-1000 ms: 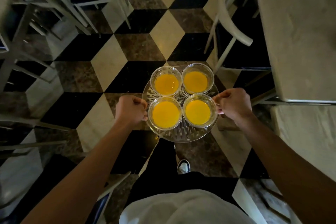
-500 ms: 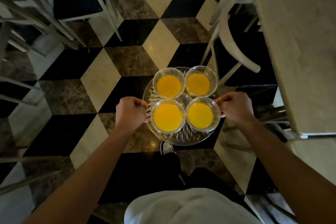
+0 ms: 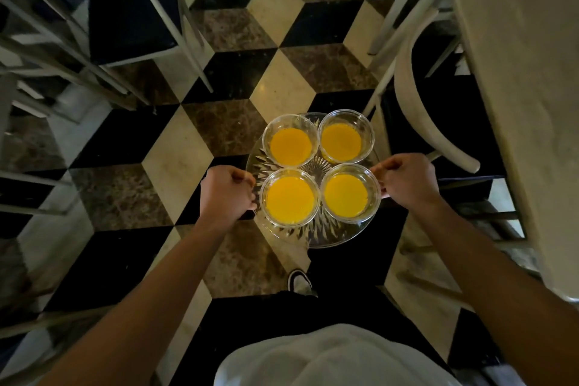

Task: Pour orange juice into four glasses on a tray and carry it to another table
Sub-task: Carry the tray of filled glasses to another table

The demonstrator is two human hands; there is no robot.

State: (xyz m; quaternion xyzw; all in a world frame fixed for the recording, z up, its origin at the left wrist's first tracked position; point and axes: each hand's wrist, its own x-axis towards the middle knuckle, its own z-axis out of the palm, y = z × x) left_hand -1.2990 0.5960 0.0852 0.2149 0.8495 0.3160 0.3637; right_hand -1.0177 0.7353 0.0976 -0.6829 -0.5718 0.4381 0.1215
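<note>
So the whole scene is laid over a floor (image 3: 175, 147) tiled in black, cream and brown marble diamonds, with pale-framed, dark-seated chairs (image 3: 125, 22) seen off to the left and another chair (image 3: 432, 110) tucked against a light stone table (image 3: 517, 72) running down the right edge. Lower down, a white shirt (image 3: 329, 357) and dark trousers are seen, plus one shoe (image 3: 300, 281) caught on the floor under the tray. A round cut-glass tray (image 3: 316, 235) is held up in the air over the floor, pretty much level, out in front of the body and just beside that right-hand chair. Four glasses sit on it in a tight two-by-two cluster, rims nearly touching: far-left glass (image 3: 290, 142), far-right glass (image 3: 343, 138), near-left glass (image 3: 290, 199), near-right glass (image 3: 347, 195), each filled with orange juice. The tray's left edge is gripped by the left hand (image 3: 225, 194), fingers curled closed around the rim, and the right edge is pinched the same way by the right hand (image 3: 405, 180).
</note>
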